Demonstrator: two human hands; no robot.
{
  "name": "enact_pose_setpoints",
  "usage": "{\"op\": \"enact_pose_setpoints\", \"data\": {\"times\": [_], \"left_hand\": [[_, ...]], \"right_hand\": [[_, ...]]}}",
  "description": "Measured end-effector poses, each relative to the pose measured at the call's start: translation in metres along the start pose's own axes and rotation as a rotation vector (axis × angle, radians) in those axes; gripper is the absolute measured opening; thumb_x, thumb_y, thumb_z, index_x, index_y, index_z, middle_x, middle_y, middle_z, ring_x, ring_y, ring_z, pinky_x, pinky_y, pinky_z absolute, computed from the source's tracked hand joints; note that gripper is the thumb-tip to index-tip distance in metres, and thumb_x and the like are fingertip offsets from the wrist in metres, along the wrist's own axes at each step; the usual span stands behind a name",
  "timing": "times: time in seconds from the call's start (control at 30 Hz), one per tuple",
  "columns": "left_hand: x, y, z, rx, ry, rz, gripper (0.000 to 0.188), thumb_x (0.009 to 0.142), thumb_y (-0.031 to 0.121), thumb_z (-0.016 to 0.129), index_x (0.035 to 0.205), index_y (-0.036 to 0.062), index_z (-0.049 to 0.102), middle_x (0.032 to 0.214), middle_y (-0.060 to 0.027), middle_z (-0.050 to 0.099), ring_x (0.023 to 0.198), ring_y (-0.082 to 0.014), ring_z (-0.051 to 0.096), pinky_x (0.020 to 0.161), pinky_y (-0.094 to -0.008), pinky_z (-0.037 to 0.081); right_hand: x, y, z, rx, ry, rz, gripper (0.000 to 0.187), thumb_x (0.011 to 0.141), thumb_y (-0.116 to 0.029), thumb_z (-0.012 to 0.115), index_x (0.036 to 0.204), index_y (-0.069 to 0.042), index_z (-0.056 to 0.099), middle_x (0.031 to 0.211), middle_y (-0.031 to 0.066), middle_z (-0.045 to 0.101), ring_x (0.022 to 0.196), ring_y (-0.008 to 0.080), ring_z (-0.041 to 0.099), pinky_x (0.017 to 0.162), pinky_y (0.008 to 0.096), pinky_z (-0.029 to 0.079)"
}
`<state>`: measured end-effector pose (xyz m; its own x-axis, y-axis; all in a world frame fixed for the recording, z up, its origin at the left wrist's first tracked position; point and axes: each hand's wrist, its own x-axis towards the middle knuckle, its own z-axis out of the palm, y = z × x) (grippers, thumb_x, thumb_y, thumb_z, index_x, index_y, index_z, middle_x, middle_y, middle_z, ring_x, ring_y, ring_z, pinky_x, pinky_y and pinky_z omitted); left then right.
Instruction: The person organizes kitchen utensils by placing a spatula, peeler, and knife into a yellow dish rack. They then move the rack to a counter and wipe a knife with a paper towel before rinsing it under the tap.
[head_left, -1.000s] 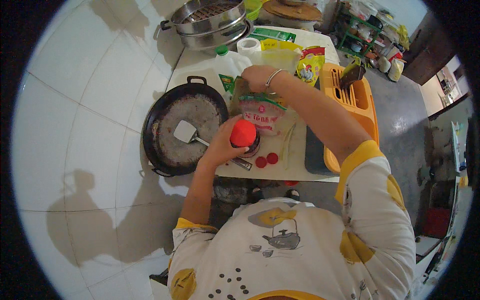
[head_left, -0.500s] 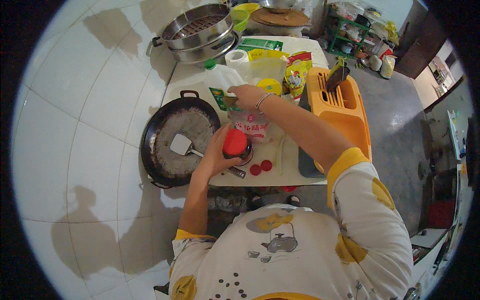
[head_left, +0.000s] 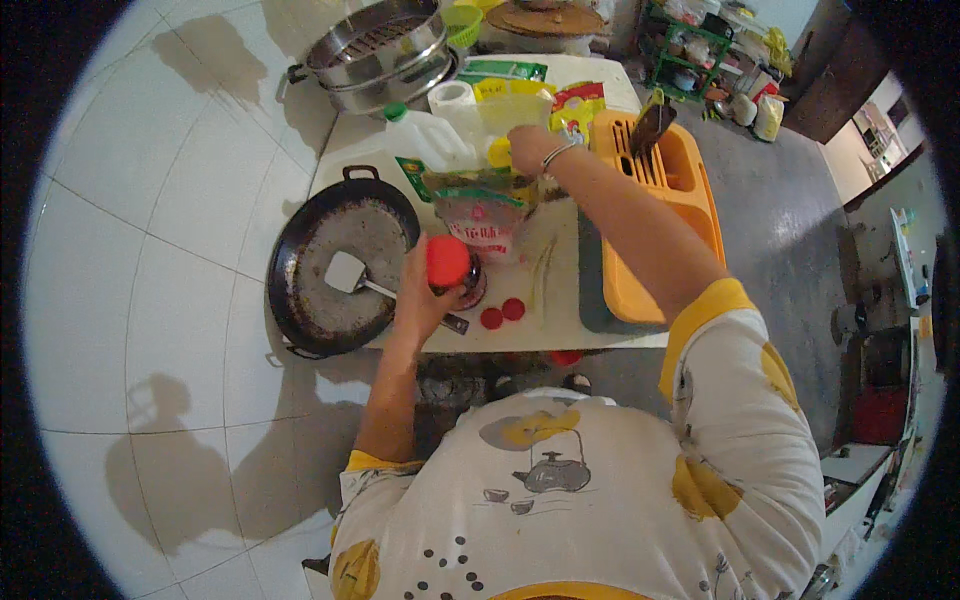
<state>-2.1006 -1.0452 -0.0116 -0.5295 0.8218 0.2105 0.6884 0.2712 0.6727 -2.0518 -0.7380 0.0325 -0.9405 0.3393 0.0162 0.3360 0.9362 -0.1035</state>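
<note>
The left hand (head_left: pixel 418 298) has its fingers wrapped round a red-lidded jar (head_left: pixel 448 262) at the surface's (head_left: pixel 560 325) near side, the black pan (head_left: pixel 345 225) at its nine o'clock. At the jar's one o'clock are a pink-printed bag (head_left: pixel 480 228) and, farther out, the right hand (head_left: pixel 528 150); whether its fingers pinch anything, I cannot tell. The step seems to be steadying the jar; the next move likely calls for keeping that hold firm.
</note>
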Motion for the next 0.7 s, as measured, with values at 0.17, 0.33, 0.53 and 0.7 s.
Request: {"op": "enact_pose_setpoints", "data": {"times": [0.17, 0.33, 0.53, 0.7], "left_hand": [[-0.021, -0.005, 0.004, 0.076, 0.185, 0.080, 0.085, 0.065, 0.010, 0.075, 0.136, 0.0025, 0.030, 0.130, -0.0222, 0.041, 0.121, -0.0369, 0.040, 0.100, -0.0409, 0.033], [-0.032, 0.086, 0.012, -0.188, 0.270, 0.077, 0.042, 0.075, 0.006, 0.065, 0.115, 0.0004, 0.051, 0.109, -0.0181, 0.056, 0.098, -0.0337, 0.056, 0.086, -0.0409, 0.045], [-0.002, 0.080, 0.136, 0.140, -0.049, 0.160, 0.031, 0.077, 0.006, 0.058, 0.107, 0.0026, 0.052, 0.112, -0.0239, 0.052, 0.089, -0.0399, 0.058, 0.075, -0.0462, 0.049], [0.014, 0.021, 0.208, 0.023, -0.052, -0.350, 0.028, 0.076, 0.009, 0.058, 0.102, 0.0035, 0.049, 0.109, -0.0239, 0.050, 0.091, -0.0443, 0.055, 0.074, -0.0500, 0.047]], "right_hand": [[-0.102, 0.002, -0.075, 0.186, 0.080, -0.296, 0.028, 0.084, -0.010, 0.048, 0.106, 0.005, 0.059, 0.104, 0.0209, 0.061, 0.096, 0.0310, 0.059, 0.087, 0.0358, 0.046], [-0.270, 0.025, -0.116, 0.840, 0.130, 0.017, 0.025, 0.088, -0.010, 0.055, 0.109, 0.002, 0.058, 0.100, 0.0100, 0.065, 0.095, 0.0176, 0.060, 0.084, 0.0286, 0.047], [-0.370, 0.135, -0.032, 1.204, 0.598, 0.453, 0.017, 0.088, -0.010, 0.056, 0.101, 0.000, 0.062, 0.094, 0.0056, 0.065, 0.084, 0.0126, 0.059, 0.075, 0.0258, 0.048], [-0.398, 0.165, 0.007, 1.275, 0.557, 0.498, 0.017, 0.088, -0.011, 0.055, 0.099, 0.000, 0.063, 0.091, 0.0055, 0.065, 0.077, 0.0113, 0.058, 0.069, 0.0250, 0.048]]}}
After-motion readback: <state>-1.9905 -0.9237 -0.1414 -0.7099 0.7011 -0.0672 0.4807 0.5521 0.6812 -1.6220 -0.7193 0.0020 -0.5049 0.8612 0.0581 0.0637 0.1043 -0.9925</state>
